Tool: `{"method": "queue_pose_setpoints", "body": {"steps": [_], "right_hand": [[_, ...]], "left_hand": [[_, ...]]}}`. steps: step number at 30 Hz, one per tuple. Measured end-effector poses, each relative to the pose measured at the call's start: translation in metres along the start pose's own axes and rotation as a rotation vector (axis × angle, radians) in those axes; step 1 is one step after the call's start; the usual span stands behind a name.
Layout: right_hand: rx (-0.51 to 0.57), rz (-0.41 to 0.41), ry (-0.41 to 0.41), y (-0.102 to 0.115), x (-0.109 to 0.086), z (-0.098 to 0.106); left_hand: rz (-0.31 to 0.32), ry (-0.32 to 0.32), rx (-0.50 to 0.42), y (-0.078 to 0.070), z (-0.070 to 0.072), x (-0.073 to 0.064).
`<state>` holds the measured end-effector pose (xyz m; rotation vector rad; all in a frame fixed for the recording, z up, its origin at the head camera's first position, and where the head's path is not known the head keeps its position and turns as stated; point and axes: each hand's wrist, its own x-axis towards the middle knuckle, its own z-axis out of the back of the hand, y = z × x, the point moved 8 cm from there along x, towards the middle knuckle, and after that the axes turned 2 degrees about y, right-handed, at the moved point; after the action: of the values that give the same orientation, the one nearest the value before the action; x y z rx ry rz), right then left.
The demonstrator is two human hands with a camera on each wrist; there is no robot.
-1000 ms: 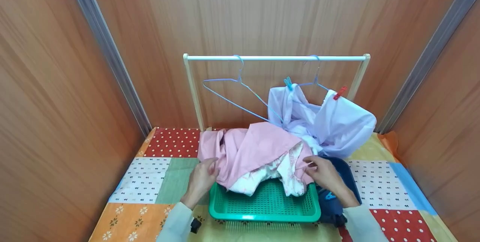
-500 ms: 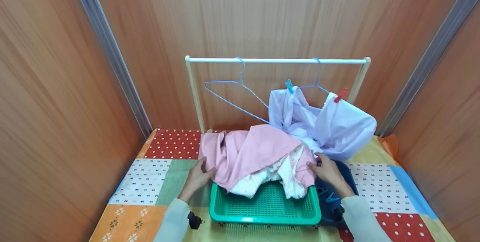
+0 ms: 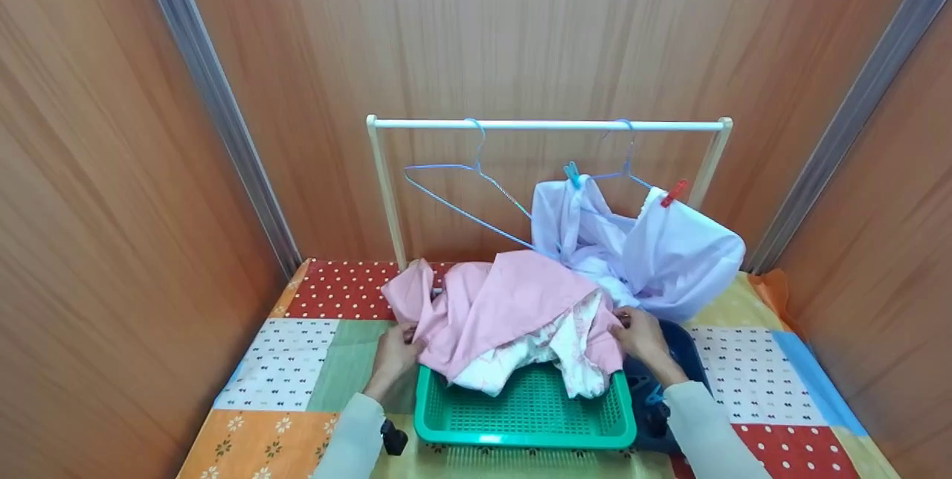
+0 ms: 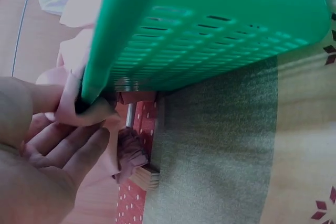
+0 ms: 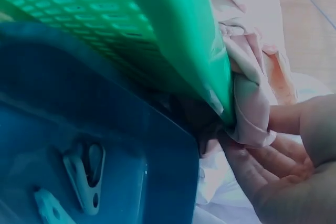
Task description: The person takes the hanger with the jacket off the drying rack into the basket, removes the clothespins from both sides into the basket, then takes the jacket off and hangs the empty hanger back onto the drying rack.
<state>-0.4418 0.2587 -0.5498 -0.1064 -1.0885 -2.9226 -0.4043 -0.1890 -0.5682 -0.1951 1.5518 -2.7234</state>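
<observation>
1. Fingers of your left hand [image 3: 393,354] are narrow, pinching a fold of the pink cloth [image 3: 513,293] where it wraps the left rim of the green basket [image 3: 524,440]; the thumb lies on one side, the other fingers opposite (the left wrist view shows it best).
2. Fingers of your right hand [image 3: 643,338] pinch the same cloth at the right rim; both folds touch the plastic.
3. Pink cloth lies crumpled across the far part of the basket; white printed fabric [image 3: 513,364] shows at its near edge; whether that is lining or a separate piece, you cannot tell.
4. Judging by its loose folds, the cloth should handle as soft, limp and fairly light, hardly fragile; it will probably sag in the middle; whether it is damp, you cannot tell.
5. Your two side edges look sound places to hold; gathering more fabric into each pinch would likely guard against slipping, while catching the rim could drag the basket along.
6. Beside your right hand sits a dark blue tray [image 5: 170,171] with a blue peg [image 5: 80,182] inside; behind, a lilac garment [image 3: 684,256] hangs from the white rail [image 3: 554,125].
</observation>
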Motion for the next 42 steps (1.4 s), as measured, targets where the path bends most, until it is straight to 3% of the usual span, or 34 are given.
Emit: {"method": "queue_pose_setpoints", "body": {"steps": [8,12,18,22,26,30,34,37,42], "right_hand": [[0.025,-0.034,-0.067,0.003,0.001,0.012],[0.059,0.023,-0.125,0.020,-0.001,0.021],[0.090,0.146,-0.233,0.053,-0.012,0.032],[0.088,0.260,-0.250,0.077,-0.024,0.031],[0.002,0.435,-0.165,0.098,-0.039,0.016],[-0.140,0.560,0.088,0.103,-0.052,-0.016],[-0.217,0.525,0.336,0.091,-0.059,-0.039],[-0.229,0.486,0.383,0.086,-0.060,-0.040],[-0.195,0.477,0.271,0.092,-0.056,-0.019]], "left_hand": [[-0.059,-0.138,0.049,-0.013,0.013,-0.001],[-0.130,-0.175,0.039,-0.037,0.017,-0.001],[-0.256,-0.175,0.054,-0.079,0.014,-0.011],[-0.330,-0.106,0.131,-0.099,-0.001,-0.021],[-0.369,0.088,0.236,-0.108,-0.026,-0.033],[-0.351,0.344,0.333,-0.102,-0.053,-0.045],[-0.283,0.491,0.382,-0.092,-0.065,-0.051],[-0.266,0.508,0.382,-0.092,-0.064,-0.052],[-0.303,0.419,0.334,-0.102,-0.044,-0.049]]}}
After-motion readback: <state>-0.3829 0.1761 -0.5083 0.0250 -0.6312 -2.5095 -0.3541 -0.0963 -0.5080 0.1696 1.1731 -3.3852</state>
